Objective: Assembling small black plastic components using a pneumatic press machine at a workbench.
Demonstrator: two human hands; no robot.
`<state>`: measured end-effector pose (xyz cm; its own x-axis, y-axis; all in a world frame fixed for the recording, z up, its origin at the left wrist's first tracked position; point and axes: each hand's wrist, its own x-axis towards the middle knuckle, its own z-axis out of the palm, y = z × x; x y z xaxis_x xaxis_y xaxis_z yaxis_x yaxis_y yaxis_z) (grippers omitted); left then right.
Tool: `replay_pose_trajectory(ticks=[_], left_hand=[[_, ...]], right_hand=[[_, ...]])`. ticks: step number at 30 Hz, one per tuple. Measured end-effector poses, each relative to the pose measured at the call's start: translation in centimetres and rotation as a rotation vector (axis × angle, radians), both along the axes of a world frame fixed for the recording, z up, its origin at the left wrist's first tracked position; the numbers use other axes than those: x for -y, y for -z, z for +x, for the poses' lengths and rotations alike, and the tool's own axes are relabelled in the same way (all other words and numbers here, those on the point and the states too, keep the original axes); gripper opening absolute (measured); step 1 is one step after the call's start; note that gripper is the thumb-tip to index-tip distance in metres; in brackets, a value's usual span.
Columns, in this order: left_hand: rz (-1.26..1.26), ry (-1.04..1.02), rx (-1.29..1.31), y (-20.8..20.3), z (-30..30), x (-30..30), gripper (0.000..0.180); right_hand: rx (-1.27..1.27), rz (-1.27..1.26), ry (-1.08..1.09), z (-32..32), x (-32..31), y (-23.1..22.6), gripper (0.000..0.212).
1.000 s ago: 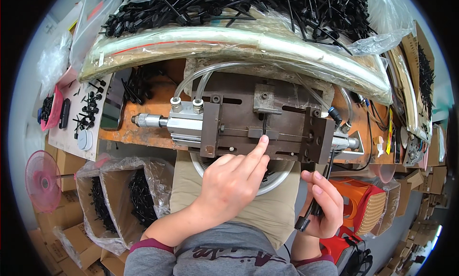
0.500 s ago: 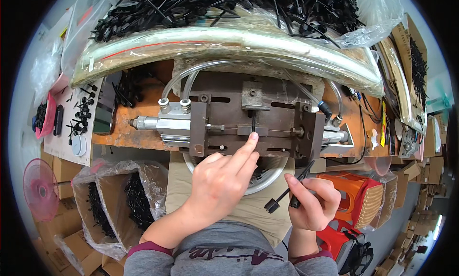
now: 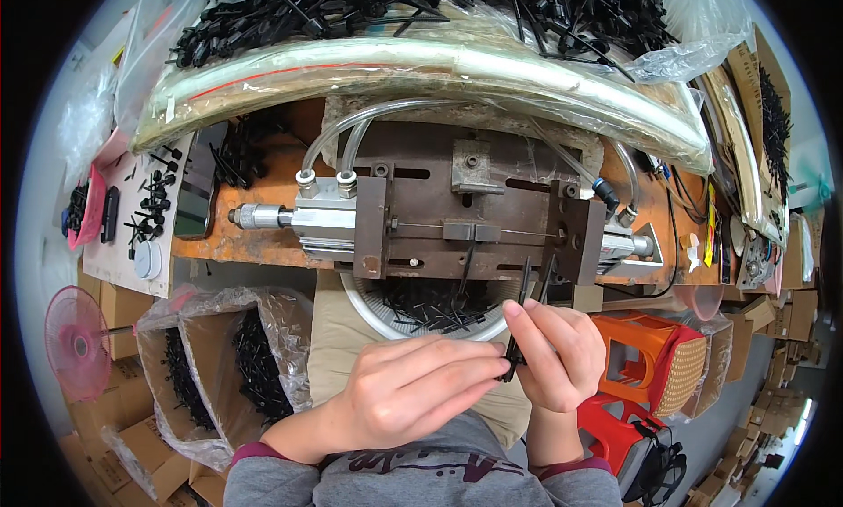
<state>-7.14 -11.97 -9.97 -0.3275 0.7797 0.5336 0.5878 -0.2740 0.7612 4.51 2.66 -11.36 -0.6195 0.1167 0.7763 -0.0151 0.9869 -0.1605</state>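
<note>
My right hand is closed around thin black plastic rods, which stick up past its thumb and fingertips. My left hand reaches across to it, fingers together, its fingertips on the wider black end of a rod just left of the right hand's fingers. Beyond the hands is a dark brown metal fixture with a small block at its middle. A single black rod slants downward below that block, above a white basket with many black pieces in it.
Silver air cylinders with clear hoses flank the fixture. Black rods are heaped on a plastic-covered tray at the back. Bagged boxes of black parts are at left, an orange stool at right.
My left hand has left the block and come down to the right hand. The cylinder tips have drawn outward from the block. A black rod formerly above the block is now below it.
</note>
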Motion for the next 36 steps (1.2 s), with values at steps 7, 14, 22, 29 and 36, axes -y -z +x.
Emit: replay_pose_trajectory(ticks=[7, 14, 22, 29, 36], left_hand=[[-0.034, -0.077, 0.013, 0.2, 0.3, -0.3, 0.033], [-0.069, -0.155, -0.120, 0.5, -0.5, -0.1, 0.033], [-0.188, -0.310, -0.314, 0.9, -1.1, -1.0, 0.031], [-0.238, -0.315, -0.499, 2.0, -1.6, -2.3, 0.026], [-0.306, -0.305, -0.529, 1.4, -1.8, -2.8, 0.024]], right_hand=[[-0.009, -0.017, -0.019, -0.4, 0.4, 0.4, 0.035], [-0.016, -0.038, -0.005, -0.4, -0.2, 0.5, 0.036], [-0.110, -0.160, 0.075, 0.0, 0.3, 1.0, 0.030], [-0.107, -0.289, -0.018, 0.7, 0.6, 0.5, 0.043], [-0.076, -0.401, -0.107, 1.4, 0.6, 0.4, 0.045]])
